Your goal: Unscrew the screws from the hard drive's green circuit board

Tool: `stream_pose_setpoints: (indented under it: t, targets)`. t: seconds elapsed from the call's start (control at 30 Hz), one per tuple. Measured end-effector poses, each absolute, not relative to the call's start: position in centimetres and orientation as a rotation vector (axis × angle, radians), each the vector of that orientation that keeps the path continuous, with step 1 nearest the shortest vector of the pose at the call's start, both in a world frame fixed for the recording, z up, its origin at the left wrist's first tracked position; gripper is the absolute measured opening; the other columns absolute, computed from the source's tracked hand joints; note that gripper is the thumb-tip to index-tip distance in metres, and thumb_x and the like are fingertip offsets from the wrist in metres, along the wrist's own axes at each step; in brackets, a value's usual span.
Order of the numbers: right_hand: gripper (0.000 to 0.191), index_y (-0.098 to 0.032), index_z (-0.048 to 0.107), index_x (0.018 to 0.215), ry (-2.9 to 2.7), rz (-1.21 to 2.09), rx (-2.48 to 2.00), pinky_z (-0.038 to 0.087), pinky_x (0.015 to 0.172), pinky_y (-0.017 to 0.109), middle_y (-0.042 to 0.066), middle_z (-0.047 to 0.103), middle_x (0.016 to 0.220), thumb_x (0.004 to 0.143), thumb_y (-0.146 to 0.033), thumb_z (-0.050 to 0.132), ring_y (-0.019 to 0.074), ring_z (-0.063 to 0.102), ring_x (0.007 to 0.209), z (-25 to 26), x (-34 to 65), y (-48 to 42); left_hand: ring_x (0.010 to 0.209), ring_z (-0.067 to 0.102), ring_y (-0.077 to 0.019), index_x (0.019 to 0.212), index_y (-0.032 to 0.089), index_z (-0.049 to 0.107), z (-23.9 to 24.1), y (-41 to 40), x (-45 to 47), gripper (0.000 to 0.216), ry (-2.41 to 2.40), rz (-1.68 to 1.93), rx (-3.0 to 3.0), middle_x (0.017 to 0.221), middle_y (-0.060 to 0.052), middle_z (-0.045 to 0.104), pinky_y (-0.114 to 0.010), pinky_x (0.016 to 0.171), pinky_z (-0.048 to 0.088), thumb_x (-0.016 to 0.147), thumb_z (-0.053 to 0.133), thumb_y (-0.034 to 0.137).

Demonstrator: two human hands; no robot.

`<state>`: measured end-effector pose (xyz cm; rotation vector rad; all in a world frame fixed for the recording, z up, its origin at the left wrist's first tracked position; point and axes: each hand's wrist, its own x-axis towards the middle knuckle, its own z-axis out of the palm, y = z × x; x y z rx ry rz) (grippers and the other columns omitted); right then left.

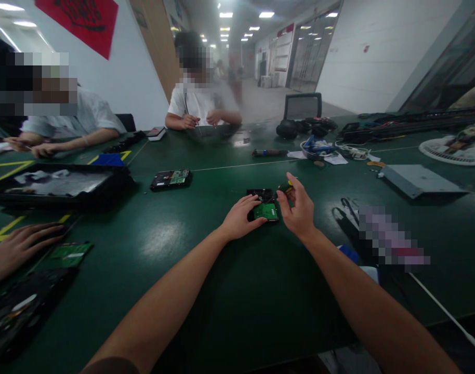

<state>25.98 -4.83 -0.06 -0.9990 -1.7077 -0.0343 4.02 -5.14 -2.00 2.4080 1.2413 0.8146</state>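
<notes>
A small black hard drive (263, 196) with a green circuit board (266, 211) on top lies on the green table (206, 291) in front of me. My left hand (239, 218) rests on its left side, fingers curled against the drive and board. My right hand (298, 208) hovers just right of the drive, pinched round a small dark tool with a yellow part (285, 188) whose tip points at the drive.
A second hard drive (171, 179) lies further left. A black tray (54, 184) stands at the left. A co-worker's hand (19, 249) rests by a loose green board (70, 253). Two people sit across the table. A grey box (420, 179), cables and tools lie at the right.
</notes>
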Motion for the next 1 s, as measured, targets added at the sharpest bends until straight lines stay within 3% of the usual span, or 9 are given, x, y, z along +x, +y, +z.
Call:
stream_pose_setpoints:
  t: [0.53, 0.8, 1.0]
  targets:
    - [0.061, -0.03, 0.033, 0.161, -1.791, -0.074, -1.015, 0.062, 0.089, 0.05, 0.011, 0.066, 0.134, 0.103, -0.038, 0.051, 0.0263, 0.069, 0.097, 0.67, 25.65, -5.19, 0.148, 0.044, -0.032, 0.138, 0.019, 0.06, -2.22, -5.08, 3.93, 0.061, 1.218, 0.827, 2.427, 0.154, -0.014, 0.054, -0.055, 0.125, 0.035, 0.089, 0.069, 0.055]
    - [0.062, -0.027, 0.025, 0.164, -1.823, -0.057, -0.994, 0.054, 0.105, 0.052, 0.012, 0.061, 0.144, 0.106, -0.036, 0.043, 0.03, 0.061, 0.127, 0.62, 25.48, -5.03, 0.148, 0.045, -0.032, 0.138, 0.017, 0.059, -2.36, -5.07, 3.92, 0.063, 1.215, 0.844, 2.44, 0.153, -0.016, 0.054, -0.054, 0.125, 0.035, 0.09, 0.068, 0.056]
    - [0.061, -0.028, 0.029, 0.163, -1.832, -0.06, -0.987, 0.056, 0.099, 0.051, 0.013, 0.062, 0.139, 0.105, -0.035, 0.046, 0.0285, 0.064, 0.113, 0.82, 25.44, -5.15, 0.148, 0.045, -0.0324, 0.139, 0.02, 0.059, -2.24, -5.1, 3.92, 0.061, 1.215, 0.834, 2.427, 0.154, -0.014, 0.053, -0.056, 0.125, 0.035, 0.09, 0.069, 0.055]
